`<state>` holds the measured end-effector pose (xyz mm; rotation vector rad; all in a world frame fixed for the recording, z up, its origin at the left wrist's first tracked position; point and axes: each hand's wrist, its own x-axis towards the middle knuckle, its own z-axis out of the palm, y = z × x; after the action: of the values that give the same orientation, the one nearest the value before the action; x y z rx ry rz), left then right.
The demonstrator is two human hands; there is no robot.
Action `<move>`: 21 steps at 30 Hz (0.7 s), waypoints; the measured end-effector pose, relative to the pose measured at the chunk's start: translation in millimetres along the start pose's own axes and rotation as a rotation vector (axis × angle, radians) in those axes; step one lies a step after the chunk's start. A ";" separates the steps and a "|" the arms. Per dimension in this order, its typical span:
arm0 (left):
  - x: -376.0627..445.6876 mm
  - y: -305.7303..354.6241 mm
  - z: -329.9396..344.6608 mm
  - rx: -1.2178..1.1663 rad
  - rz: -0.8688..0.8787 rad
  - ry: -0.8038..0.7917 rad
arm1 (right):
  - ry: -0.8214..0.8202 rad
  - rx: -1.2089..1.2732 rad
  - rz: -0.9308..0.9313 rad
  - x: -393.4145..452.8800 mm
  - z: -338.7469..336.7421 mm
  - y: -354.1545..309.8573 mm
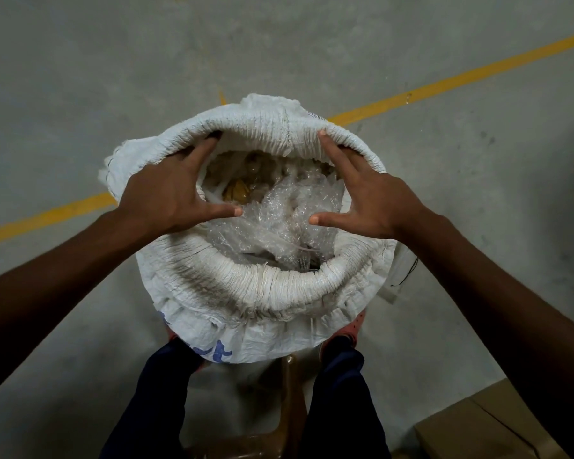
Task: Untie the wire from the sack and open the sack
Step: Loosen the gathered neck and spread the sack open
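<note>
Below your head camera, between your legs, the white woven sack [252,286] stands upright on the grey concrete floor [80,77], its mouth already wide open and its top edge rolled outward into a thick, ribbed collar. Your left hand [166,190] reaches over the far-left part of that collar, fingers hooked down inside the rim and thumb stretched out toward the middle of the opening. Your right hand [365,193] mirrors it on the far-right side, fingertips tucked under the rolled edge and thumb pointing inward; both hands are spread, gripping the rim rather than pinching anything. Inside the sack you see crumpled clear bubble wrap [279,220] filling most of the opening, with something yellowish [236,192] beneath it toward the far left. No wire can be made out around the sack's mouth. A yellow painted line [461,81] crosses the floor behind the sack, and a cardboard box [484,429] sits at your lower right.
</note>
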<state>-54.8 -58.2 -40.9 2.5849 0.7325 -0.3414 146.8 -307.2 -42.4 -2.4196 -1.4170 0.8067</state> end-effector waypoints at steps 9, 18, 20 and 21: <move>4.5 -2.8 3.4 -0.002 0.019 -0.027 | -0.011 -0.001 0.011 3.6 3.4 4.1; 10.2 -4.5 7.1 -0.048 0.000 0.061 | 0.074 0.035 -0.009 11.6 10.1 13.6; 9.0 -2.6 8.7 -0.051 0.014 0.051 | 0.074 0.059 -0.014 13.2 12.1 14.1; 7.9 -1.0 9.7 -0.050 0.021 0.040 | 0.070 0.071 -0.016 12.7 12.7 13.8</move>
<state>-49.9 -58.5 -52.5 2.5568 0.7187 -0.2618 154.7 -304.4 -63.5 -2.3570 -1.3570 0.7475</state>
